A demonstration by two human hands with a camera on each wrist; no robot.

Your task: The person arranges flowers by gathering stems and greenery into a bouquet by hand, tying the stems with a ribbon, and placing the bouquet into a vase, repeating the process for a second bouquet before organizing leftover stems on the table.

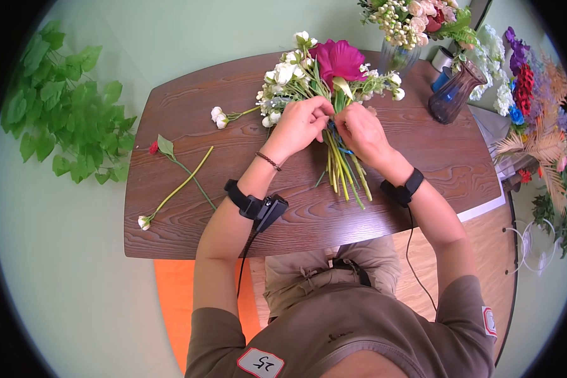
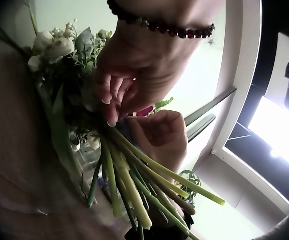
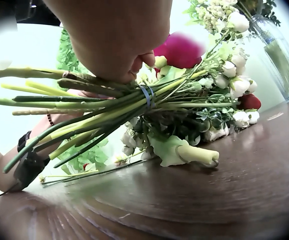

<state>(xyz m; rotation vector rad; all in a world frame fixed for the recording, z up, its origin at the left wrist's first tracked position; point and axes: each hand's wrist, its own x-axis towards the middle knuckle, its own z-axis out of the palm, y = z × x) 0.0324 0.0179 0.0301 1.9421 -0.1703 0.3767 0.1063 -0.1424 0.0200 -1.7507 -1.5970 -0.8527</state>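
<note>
A bouquet of white flowers (image 1: 285, 73) and a large magenta flower (image 1: 339, 62) lies on the table, its green stems (image 1: 343, 176) pointing toward the person. A thin blue tie (image 3: 148, 97) circles the stems below the blooms. My left hand (image 1: 302, 126), with a beaded bracelet at the wrist, pinches at the tie from the left with bent fingers. Thumb and curled fingers of my right hand (image 1: 364, 133) pinch at the same spot from the right. The hands nearly meet, and their fingers partly hide the tie. Under the bouquet, a thick pale stem end (image 3: 199, 154) sticks out.
On the table's left lie a white-flowered stem (image 1: 183, 188) and a red-flowered stem (image 1: 165, 147). Another small white bloom (image 1: 219, 118) lies beside the bouquet. At the back right stand a dark glass vase (image 1: 455, 94) and a clear vase with flowers (image 1: 398, 58).
</note>
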